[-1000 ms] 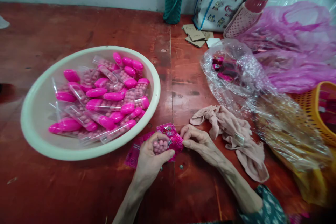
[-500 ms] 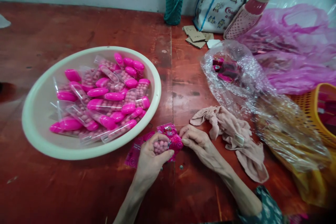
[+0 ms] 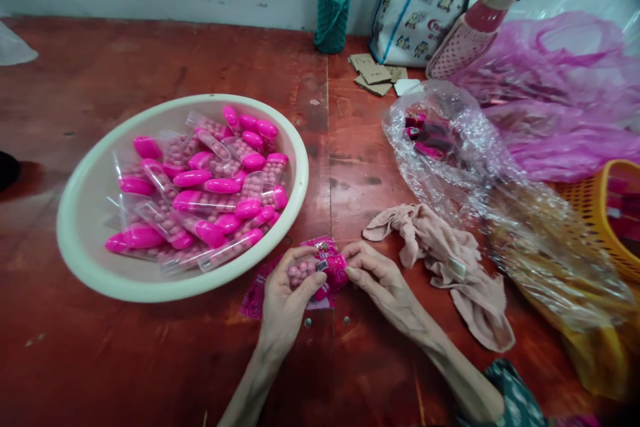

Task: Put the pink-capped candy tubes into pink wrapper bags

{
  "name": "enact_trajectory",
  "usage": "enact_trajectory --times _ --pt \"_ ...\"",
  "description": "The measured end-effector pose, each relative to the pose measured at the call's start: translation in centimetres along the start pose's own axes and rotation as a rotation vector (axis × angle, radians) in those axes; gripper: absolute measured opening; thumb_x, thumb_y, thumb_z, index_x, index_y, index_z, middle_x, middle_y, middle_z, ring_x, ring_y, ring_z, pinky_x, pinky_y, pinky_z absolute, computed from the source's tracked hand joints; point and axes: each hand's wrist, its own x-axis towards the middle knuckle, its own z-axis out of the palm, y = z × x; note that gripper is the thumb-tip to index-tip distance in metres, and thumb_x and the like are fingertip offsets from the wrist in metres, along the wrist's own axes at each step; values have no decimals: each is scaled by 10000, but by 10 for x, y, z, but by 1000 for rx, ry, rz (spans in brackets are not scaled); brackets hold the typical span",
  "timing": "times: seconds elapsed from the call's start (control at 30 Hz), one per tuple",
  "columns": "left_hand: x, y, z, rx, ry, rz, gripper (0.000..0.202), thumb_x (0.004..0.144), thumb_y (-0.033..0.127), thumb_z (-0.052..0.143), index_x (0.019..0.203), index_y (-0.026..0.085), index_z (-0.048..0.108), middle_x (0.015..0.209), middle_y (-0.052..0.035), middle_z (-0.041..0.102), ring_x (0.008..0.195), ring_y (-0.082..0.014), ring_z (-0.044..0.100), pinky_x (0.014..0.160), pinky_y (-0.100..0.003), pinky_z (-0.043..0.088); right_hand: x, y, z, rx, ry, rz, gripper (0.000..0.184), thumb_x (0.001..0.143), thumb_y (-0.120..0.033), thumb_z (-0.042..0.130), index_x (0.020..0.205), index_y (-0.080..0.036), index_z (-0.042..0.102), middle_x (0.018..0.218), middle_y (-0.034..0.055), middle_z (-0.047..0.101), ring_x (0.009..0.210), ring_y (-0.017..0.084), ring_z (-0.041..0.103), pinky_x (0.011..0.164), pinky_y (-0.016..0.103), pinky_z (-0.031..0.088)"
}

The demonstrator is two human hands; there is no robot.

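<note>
My left hand is closed round a clear tube of small pink candy balls, held just above the red wooden table. My right hand pinches a pink printed wrapper against the tube's end. More pink wrappers lie flat under my hands. To the left stands a cream bowl holding several clear tubes with pink caps.
A beige cloth lies right of my hands. Beyond it sit a clear plastic bag with dark pink packets, a yellow basket, a purple plastic sheet, a printed bag, two bottles and cardboard scraps.
The view has shifted slightly, so everything sits a little lower and to the right. My left fingers have turned the tube a little; my right hand keeps its pinch on the wrapper.
</note>
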Motion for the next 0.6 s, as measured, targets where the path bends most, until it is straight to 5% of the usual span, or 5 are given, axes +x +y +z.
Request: enact_trajectory --times 0.17,0.37,0.6 --pt "-2 -3 0 -175 -24 -16 213 824 375 536 905 200 626 617 35 520 534 -99 467 490 -190 415 -2 -4 -4 -119 75 -96 181 911 -176 431 771 -199 543 905 50 546 820 166 530 765 292 396" --pt "-6 14 8 -329 -64 -108 113 774 181 544 725 174 646 588 30 542 537 -90 458 523 -188 381 -6 -13 -10 -279 88 -233 179 886 -89 425 815 -205 542 912 63 559 803 163 547 705 270 411" --pt "-9 40 15 -244 -30 29 197 713 70 466 645 159 628 964 -45 657 700 -143 544 599 -242 409 -7 -47 -27 -491 301 -276 168 873 -112 444 785 -212 548 912 60 592 838 187 565 725 306 433"
